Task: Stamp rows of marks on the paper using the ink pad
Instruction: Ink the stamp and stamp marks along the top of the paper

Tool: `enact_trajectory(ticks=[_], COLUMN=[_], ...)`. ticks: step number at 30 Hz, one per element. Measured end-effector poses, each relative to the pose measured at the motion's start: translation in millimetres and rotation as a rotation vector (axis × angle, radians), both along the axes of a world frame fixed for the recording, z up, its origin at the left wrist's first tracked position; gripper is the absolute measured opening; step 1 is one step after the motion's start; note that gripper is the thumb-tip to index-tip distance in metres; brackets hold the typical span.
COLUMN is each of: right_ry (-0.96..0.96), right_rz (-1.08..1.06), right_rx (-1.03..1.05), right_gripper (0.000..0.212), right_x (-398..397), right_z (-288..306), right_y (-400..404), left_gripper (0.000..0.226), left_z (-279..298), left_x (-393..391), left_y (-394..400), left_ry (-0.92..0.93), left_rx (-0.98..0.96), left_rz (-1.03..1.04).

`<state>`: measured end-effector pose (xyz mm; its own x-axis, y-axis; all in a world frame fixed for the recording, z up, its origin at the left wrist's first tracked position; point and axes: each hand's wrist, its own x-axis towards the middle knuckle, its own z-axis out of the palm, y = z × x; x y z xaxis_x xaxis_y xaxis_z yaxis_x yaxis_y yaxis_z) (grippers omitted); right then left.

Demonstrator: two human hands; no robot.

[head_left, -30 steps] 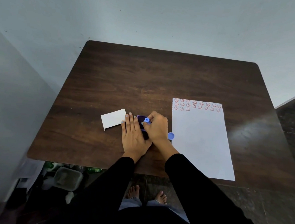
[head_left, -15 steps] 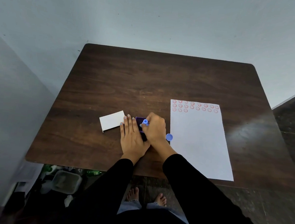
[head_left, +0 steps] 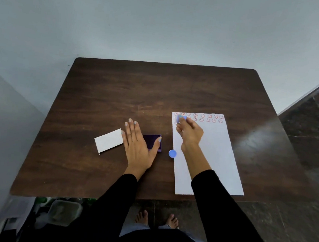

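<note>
A white paper (head_left: 215,156) lies on the right of the dark wooden table (head_left: 138,92), with rows of red smiley marks (head_left: 209,118) along its top edge. My right hand (head_left: 189,132) is over the paper's top left corner, shut on a small blue stamp (head_left: 180,118) that is blurred. The purple ink pad (head_left: 154,142) sits left of the paper. My left hand (head_left: 138,146) lies flat, fingers spread, partly covering the pad, with the thumb resting on it.
A white lid or card (head_left: 108,140) lies left of my left hand. A round blue cap (head_left: 172,153) sits between the ink pad and the paper. Under the table's left front edge stand a plastic container (head_left: 64,212) and some clutter. My bare feet (head_left: 157,218) show below.
My right hand has left the ink pad and carried the stamp right and forward to the paper's top left corner. My left hand stays on the pad.
</note>
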<state>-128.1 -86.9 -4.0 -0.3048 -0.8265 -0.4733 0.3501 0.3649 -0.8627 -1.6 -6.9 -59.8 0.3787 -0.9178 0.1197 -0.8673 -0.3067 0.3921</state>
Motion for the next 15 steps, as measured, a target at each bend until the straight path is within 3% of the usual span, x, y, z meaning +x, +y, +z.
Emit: enact_trajectory(ticks=[2, 5, 9, 15], right_ry=[-0.271, -0.442, -0.526, -0.577], right_rz=[-0.058, -0.071, -0.105, -0.117], right_rx=[0.083, 0.154, 0.186, 0.205], right_gripper=[0.015, 0.030, 0.031, 0.030], right_x=[-23.4, -48.8, -60.9, -68.4], right_z=[3.0, -1.6, -9.3, -17.8], right_y=[-6.9, -11.3, -17.0, -30.0], left_gripper=[0.087, 0.077, 0.077, 0.087], left_z=[8.9, 15.4, 11.5, -3.8], left_x=[-5.6, -16.5, -25.1, -27.0], left_y=[-21.5, -56.5, -94.8, -122.0], left_ry=[0.022, 0.080, 0.124, 0.166], left_rx=[-0.003, 0.063, 0.219, 0.379], left_rz=[-0.069, -0.168, -0.254, -0.207])
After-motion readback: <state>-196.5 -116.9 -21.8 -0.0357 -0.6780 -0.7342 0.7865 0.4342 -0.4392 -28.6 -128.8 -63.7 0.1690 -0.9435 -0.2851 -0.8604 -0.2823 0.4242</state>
